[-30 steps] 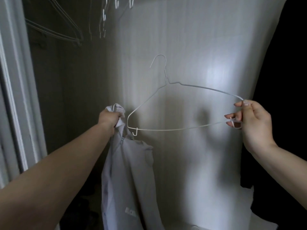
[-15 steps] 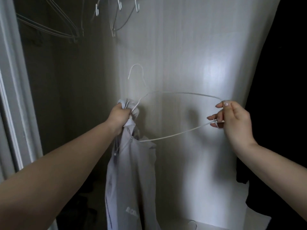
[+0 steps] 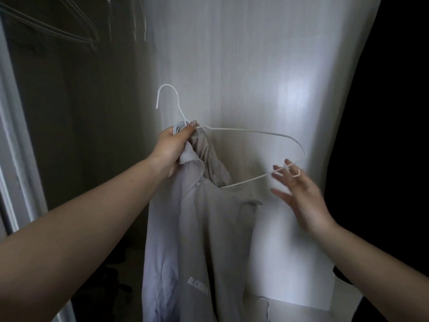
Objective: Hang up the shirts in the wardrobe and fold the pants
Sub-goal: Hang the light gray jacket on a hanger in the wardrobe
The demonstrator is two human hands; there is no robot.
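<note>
A light grey zip-up shirt (image 3: pixel 204 240) hangs down from my left hand (image 3: pixel 173 147), which grips its collar together with the neck of a white wire hanger (image 3: pixel 255 132). The hanger's left end is inside the shirt; its hook points up. My right hand (image 3: pixel 299 189) is blurred, with fingers spread, touching the hanger's right end without a clear grip.
Several empty wire hangers (image 3: pixel 69 31) hang at the upper left inside the dark wardrobe. A pale wardrobe panel (image 3: pixel 267 66) stands behind the shirt. A door frame (image 3: pixel 14 159) runs down the left edge. Dark clothing (image 3: pixel 394 159) fills the right side.
The hanger's left end went into the shirt's neck. My left hand now holds the hanger's neck with the collar. My right hand opened and dropped lower.
</note>
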